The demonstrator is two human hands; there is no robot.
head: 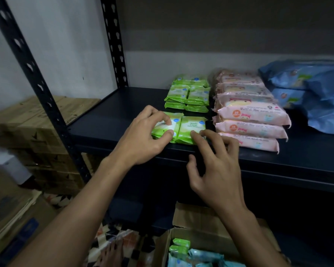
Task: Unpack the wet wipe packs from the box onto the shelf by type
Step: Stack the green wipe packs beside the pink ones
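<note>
Nearest me, the cardboard box [204, 239] still holds green and blue packs, so unpacking looks partly done. My left hand [143, 135] pinches one green apple wet wipe pack [163, 128] at the shelf [108, 120] front; my right hand's [216, 166] spread fingers [198, 134] touch its neighbour [190, 129], beside sorted pink packs [249, 120] and blue packs [312, 89].

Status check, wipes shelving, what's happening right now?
Left hand grips left green pack. Right hand open, fingers touching right green pack. More packs in box. Shelf unobstructed.
</note>
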